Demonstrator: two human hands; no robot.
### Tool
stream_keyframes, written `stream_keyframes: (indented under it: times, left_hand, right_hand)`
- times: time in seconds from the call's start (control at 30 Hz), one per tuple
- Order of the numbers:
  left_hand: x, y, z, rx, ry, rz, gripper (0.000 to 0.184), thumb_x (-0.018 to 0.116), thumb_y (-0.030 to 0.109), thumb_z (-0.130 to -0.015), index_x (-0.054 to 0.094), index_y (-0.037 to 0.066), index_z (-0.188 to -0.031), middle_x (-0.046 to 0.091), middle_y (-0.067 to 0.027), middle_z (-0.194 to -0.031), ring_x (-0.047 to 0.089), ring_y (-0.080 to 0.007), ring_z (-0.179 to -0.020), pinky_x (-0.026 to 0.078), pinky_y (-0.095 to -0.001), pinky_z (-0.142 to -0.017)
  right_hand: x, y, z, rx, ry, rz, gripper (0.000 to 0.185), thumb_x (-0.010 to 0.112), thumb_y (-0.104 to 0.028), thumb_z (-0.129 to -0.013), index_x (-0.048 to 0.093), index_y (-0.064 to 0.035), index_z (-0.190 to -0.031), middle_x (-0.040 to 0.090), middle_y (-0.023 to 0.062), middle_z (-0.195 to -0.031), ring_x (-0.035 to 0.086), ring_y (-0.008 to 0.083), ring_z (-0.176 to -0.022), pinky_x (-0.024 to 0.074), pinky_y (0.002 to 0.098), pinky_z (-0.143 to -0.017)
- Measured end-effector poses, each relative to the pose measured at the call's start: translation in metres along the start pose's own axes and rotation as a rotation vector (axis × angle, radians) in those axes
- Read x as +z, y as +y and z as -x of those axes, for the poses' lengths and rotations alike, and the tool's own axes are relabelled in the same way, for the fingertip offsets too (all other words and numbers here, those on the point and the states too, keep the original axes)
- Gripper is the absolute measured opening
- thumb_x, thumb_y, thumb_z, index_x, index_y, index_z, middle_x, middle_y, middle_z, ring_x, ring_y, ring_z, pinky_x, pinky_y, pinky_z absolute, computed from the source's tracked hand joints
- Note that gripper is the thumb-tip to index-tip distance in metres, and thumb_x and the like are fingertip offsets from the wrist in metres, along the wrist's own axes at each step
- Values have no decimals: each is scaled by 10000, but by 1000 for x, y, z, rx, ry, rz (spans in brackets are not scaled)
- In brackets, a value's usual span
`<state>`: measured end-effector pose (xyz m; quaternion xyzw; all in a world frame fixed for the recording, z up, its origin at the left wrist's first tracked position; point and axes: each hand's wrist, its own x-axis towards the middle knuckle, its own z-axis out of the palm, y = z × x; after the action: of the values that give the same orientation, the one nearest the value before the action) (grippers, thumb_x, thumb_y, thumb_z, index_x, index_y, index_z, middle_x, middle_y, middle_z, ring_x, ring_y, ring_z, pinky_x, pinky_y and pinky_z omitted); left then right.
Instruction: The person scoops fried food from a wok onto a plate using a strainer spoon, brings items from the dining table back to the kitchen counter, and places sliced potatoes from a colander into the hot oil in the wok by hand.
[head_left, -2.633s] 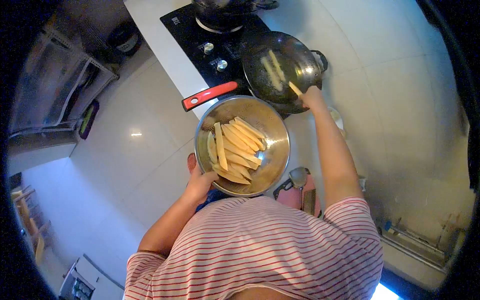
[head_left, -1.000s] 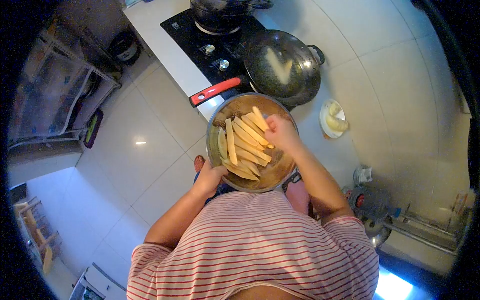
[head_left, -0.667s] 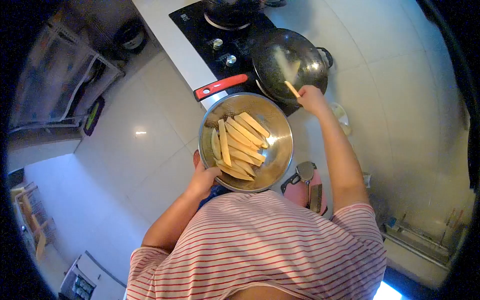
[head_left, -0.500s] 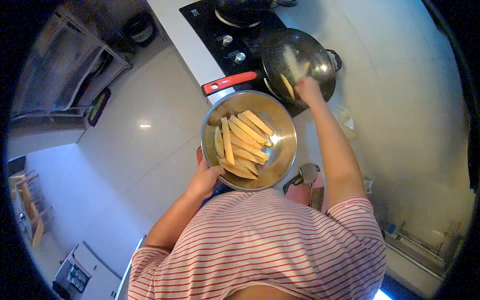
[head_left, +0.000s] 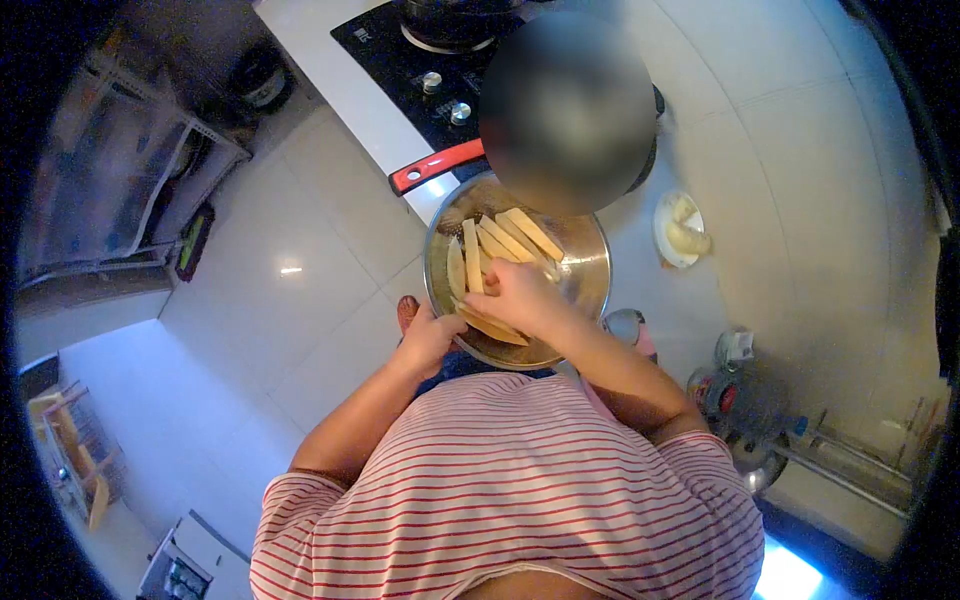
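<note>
A steel mixing bowl [head_left: 592, 265] holds several thick-cut pale yellow potato strips [head_left: 530, 233]. My left hand [head_left: 428, 338] grips the bowl's near-left rim, thumb over the edge. Inside the bowl, my right hand [head_left: 525, 298] has its fingers curled down onto the strips, pinching at least one; the fingertips are partly hidden. Just beyond the bowl is the wok, mostly covered by a round blur, with its red handle [head_left: 437, 166] pointing left over the counter edge.
The black cooktop [head_left: 390, 50] with two knobs carries another pot [head_left: 460, 22] at the back. On the counter to the right sits a white plate [head_left: 668, 250] with pale pieces. A bottle [head_left: 705, 390] and a metal rail [head_left: 845, 480] are further right.
My right hand has come back from over the wok into the bowl, onto the strips. My left hand still holds the bowl. The view has shifted, and a blur now covers the wok.
</note>
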<state>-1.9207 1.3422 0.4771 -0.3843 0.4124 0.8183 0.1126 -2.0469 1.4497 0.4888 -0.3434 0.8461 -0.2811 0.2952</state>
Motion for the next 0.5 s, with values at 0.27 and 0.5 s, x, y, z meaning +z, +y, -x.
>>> stream_keyframes:
  times: [0.27,0.5]
  left_hand:
    - [5,-11,-11,15,-29,84,468,485,-46,-678,430,-4,-1141,573,-103,-998,572,-218,-862,472,-306,-729]
    - [-1,-12,-9,52,4,94,465,487,-47,-673,439,-14,-1134,570,-110,-1029,570,-221,-891,468,-305,-751]
  right_hand:
    - [-26,33,2,123,-38,-60,265,655,-239,-677,595,4,-767,608,118,-673,576,199,-587,450,287,-545]
    - [-137,97,1,203,311,-262,201,646,-165,-729,628,-9,-856,630,76,-719,565,114,-628,446,253,-569]
